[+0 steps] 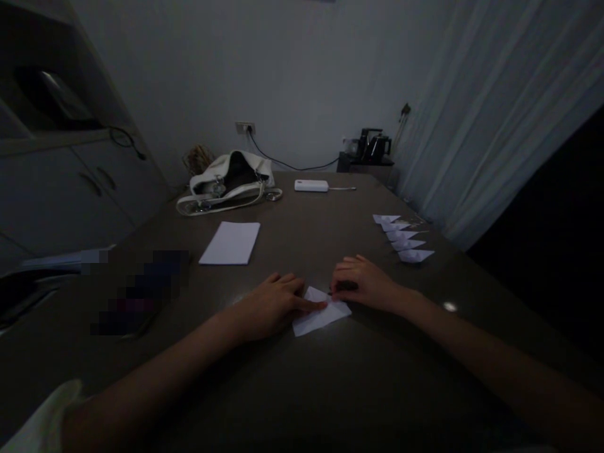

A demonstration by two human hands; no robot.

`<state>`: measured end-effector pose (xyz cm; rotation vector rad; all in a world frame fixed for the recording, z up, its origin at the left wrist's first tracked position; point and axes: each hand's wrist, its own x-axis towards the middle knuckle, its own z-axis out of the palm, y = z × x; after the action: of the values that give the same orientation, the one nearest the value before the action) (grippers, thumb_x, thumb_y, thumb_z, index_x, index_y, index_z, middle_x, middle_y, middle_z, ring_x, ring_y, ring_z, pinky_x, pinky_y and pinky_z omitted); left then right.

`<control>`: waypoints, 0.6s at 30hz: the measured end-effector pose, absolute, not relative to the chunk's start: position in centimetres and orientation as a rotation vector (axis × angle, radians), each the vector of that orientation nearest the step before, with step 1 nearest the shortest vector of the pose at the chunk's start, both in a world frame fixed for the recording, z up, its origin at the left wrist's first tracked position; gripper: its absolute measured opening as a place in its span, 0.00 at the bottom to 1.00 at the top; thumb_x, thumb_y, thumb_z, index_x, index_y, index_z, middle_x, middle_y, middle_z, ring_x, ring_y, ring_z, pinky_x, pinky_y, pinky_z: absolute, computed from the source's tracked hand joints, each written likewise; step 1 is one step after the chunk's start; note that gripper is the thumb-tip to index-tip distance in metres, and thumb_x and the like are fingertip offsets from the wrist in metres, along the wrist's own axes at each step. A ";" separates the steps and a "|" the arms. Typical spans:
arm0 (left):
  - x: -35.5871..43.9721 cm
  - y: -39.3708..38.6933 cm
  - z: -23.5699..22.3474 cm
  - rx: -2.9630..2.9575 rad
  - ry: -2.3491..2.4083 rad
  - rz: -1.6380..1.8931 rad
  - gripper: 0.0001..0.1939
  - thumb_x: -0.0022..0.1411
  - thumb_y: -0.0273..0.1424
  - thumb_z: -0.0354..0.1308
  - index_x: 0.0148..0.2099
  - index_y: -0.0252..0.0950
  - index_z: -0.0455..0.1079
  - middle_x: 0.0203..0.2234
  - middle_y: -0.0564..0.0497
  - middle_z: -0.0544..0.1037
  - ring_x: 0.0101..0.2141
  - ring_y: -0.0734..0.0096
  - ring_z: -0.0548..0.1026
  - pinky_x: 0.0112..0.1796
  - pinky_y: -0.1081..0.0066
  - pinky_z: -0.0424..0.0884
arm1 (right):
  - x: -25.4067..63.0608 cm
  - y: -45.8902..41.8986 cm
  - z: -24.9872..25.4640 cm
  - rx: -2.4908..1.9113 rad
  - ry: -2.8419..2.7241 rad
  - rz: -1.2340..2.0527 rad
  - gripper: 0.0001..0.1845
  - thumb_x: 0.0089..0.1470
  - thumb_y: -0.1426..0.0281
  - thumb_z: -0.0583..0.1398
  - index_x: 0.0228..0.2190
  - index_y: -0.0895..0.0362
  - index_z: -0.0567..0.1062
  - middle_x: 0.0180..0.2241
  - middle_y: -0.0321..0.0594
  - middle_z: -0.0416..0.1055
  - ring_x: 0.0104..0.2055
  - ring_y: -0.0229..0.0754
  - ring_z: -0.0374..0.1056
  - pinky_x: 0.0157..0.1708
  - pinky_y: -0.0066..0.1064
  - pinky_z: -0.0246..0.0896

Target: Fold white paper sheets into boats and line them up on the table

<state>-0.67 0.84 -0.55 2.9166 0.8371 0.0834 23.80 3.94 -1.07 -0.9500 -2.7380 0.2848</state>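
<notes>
A small white folded paper (pixel 321 316) lies on the dark table (pixel 302 377) in front of me. My left hand (pixel 271 305) rests palm down on its left part, fingers stretched flat and pressing the paper. My right hand (pixel 363 283) sits at the paper's upper right corner, fingers curled and pinching its edge. A flat white stack of paper sheets (pixel 231 243) lies farther back to the left. At the right, a row of several small folded paper boats (pixel 403 238) stands near the table's edge.
A white handbag (pixel 229 181) lies at the back of the table, with a white power bank (pixel 311 185) and cable beside it. A kettle (pixel 375 148) stands on a low stand by the wall. Curtains hang at the right, cabinets at the left. A blurred dark patch (pixel 141 292) covers the table's left.
</notes>
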 end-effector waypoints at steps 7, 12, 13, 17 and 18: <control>-0.5 0.9 -0.5 2.898 0.807 0.144 0.26 0.62 0.21 0.49 0.58 0.52 0.60 0.36 0.50 0.69 0.38 0.67 0.67 0.38 0.69 0.60 | 25.9 2.2 -0.9 -1.046 -2.635 0.483 0.07 0.54 0.64 0.60 0.32 0.55 0.74 0.34 0.37 0.71 0.38 0.40 0.64 0.38 0.32 0.54; -0.7 1.4 -0.6 2.909 0.843 0.215 0.18 0.64 0.23 0.49 0.53 0.44 0.67 0.41 0.50 0.71 0.41 0.66 0.68 0.40 0.67 0.61 | 24.3 2.1 0.8 -0.905 -2.538 0.522 0.11 0.53 0.65 0.61 0.37 0.57 0.74 0.35 0.40 0.71 0.40 0.40 0.65 0.40 0.31 0.57; -0.7 1.4 -0.6 2.915 0.863 0.225 0.15 0.64 0.24 0.49 0.50 0.42 0.68 0.41 0.49 0.72 0.41 0.66 0.68 0.40 0.67 0.61 | 23.8 2.2 1.3 -0.856 -2.575 0.534 0.12 0.52 0.64 0.62 0.37 0.57 0.74 0.36 0.40 0.71 0.40 0.40 0.65 0.41 0.31 0.57; -0.7 1.2 -0.5 2.924 0.942 0.239 0.09 0.64 0.32 0.51 0.44 0.38 0.70 0.39 0.49 0.73 0.39 0.65 0.69 0.39 0.66 0.62 | 21.7 2.6 2.0 -0.792 -2.752 0.541 0.15 0.49 0.61 0.64 0.36 0.58 0.74 0.37 0.41 0.70 0.40 0.41 0.65 0.39 0.31 0.58; -0.7 1.1 -0.4 2.922 0.949 0.233 0.10 0.63 0.35 0.53 0.44 0.38 0.69 0.39 0.48 0.73 0.39 0.63 0.69 0.40 0.65 0.63 | 21.3 2.7 1.9 -0.813 -2.788 0.538 0.16 0.48 0.60 0.64 0.36 0.58 0.74 0.37 0.41 0.70 0.39 0.42 0.65 0.37 0.31 0.58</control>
<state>-0.72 1.08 -0.45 2.9217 0.9493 0.2326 21.34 2.65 1.88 -0.8128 -2.7883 0.5376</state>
